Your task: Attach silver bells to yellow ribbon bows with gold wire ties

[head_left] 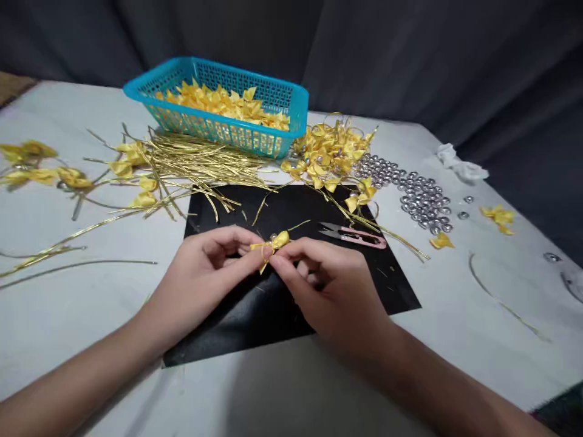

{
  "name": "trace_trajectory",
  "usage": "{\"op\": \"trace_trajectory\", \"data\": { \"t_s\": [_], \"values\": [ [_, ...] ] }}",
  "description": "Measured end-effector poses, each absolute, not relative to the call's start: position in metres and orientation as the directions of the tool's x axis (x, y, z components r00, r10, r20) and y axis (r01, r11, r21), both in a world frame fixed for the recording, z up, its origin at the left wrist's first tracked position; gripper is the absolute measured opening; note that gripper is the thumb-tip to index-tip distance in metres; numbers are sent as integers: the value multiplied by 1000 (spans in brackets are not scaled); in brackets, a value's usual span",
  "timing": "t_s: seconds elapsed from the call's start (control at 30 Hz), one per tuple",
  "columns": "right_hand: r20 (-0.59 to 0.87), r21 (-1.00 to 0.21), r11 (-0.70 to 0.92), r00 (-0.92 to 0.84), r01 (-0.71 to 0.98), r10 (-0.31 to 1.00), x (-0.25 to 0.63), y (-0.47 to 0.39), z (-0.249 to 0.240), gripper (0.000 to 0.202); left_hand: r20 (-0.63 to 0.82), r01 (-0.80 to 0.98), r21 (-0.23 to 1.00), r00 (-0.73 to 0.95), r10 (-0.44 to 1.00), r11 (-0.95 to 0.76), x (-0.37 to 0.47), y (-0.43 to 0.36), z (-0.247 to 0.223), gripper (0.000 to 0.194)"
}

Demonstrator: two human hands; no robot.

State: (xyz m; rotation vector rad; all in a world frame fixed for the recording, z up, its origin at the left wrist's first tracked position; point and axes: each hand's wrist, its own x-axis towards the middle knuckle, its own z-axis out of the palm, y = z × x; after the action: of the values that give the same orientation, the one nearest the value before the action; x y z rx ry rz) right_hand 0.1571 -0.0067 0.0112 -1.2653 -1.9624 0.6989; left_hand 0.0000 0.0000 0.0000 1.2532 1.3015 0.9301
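1 yellow ribbon flower (280, 240) over blk mat (246, 321)
L hand (218, 261) & R hand (325, 273) pinching it btwn fingertips; pink snips (359, 237) on mat's R side, blue basket (218, 125) behind mat.

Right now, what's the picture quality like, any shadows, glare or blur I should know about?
Head view: dim light, with a soft shadow on the white table below the black mat; a faint sheen on the mat; small bright glints on the silvery beads; wide-angle stretching of the forearms; far-left yellow bows look soft.
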Motion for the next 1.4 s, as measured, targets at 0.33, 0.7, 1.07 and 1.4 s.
{"op": "trace_trajectory", "data": {
  "t_s": [0.33, 0.7, 1.07, 1.4],
  "values": [
    [388, -609, 579, -434, 542, 813, 164, -9, 11, 9, -159, 240, 963, 135, 978, 123, -3, 1, 4, 15],
    [309, -761, 479, -405, 437, 860, 168, 0, 20, 15, -233, 100, 972, 316, 920, 212, -2, 1, 5, 6],
    [173, -827, 395, -487, 400, 856, 170, 3, 26, 12, -228, 58, 973, 326, 917, 222, -4, 1, 2, 8],
    [185, -825, 410, -498, 390, 847, 172, 6, 23, 8, -195, 188, 973, 374, 907, 131, -3, 2, 3, 9]
  ]
}}
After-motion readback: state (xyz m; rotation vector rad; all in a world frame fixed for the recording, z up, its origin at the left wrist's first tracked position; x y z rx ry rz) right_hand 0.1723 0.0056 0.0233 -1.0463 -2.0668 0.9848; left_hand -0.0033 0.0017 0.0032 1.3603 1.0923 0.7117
